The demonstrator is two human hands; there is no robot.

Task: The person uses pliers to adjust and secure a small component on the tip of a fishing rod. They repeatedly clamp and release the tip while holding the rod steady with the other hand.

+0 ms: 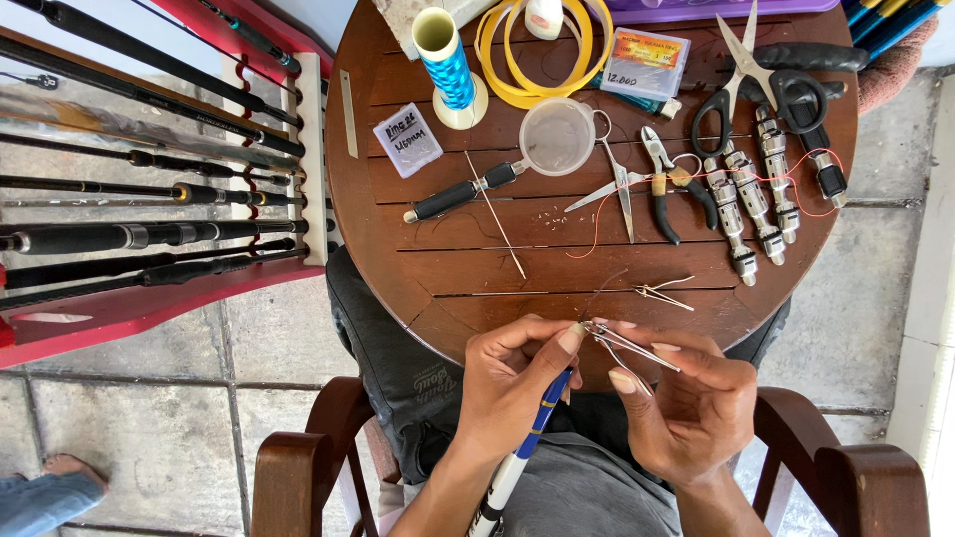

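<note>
Two bare hands, yours, meet just below the near edge of a round dark wooden table [418, 268], seen from above. Your left hand [517, 383] is closed around the tip of a fishing rod [522, 452] with a blue and white shaft that runs down toward your lap; its thumb and forefinger pinch the rod where it meets a metal rod guide [627, 343]. Your right hand [691, 408] grips that thin wire guide between thumb and fingers, holding it against the rod tip. The two hands touch at the fingertips.

On the table, just beyond your hands, lies a second small wire guide [662, 292]. Farther back, near the middle, sits a clear plastic cup [555, 136], with a black-handled tool [463, 194] to its left and a long needle [494, 214] lying at a slant. A spool of bright blue thread [445, 60] stands upright behind, beside a coil of yellow tape [542, 70] and a small clear box [408, 139]. To the right lie small silver scissors [617, 184], pliers [665, 184], large black-handled scissors [761, 85] and a row of metal reel seats [753, 194], with a loose red thread [696, 177] winding across them.

Left of the table, a red rack [149, 303] holds several dark fishing rods lying side by side. A bare foot [70, 467] of another person shows at the lower left on the tiled floor.
</note>
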